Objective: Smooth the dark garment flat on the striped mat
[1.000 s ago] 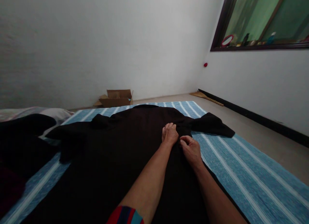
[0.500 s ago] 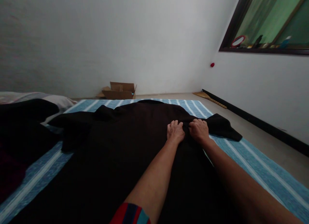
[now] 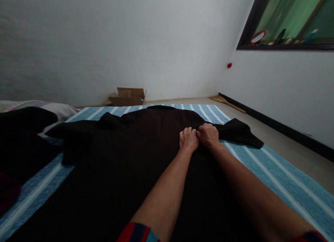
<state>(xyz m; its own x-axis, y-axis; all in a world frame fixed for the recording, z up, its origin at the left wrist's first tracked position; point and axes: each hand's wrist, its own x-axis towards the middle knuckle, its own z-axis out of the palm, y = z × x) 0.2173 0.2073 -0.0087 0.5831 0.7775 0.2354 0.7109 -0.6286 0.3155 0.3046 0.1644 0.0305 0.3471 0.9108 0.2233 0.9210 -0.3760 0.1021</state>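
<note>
both hands, left hand (image 3: 188, 139) and right hand (image 3: 208, 135), touch side by side on the black garment (image 3: 125, 158), each grip pinching its cloth, over the striped mat (image 3: 261, 165).

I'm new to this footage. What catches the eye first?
A big black garment lies spread over a blue striped mat and fills the middle. The left hand and right hand rest side by side near its right sleeve. A cardboard box sits by the far wall.

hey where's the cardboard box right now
In the head view the cardboard box sits on the floor against the far wall, left of centre, just beyond the far edge of the blue striped mat.
</note>
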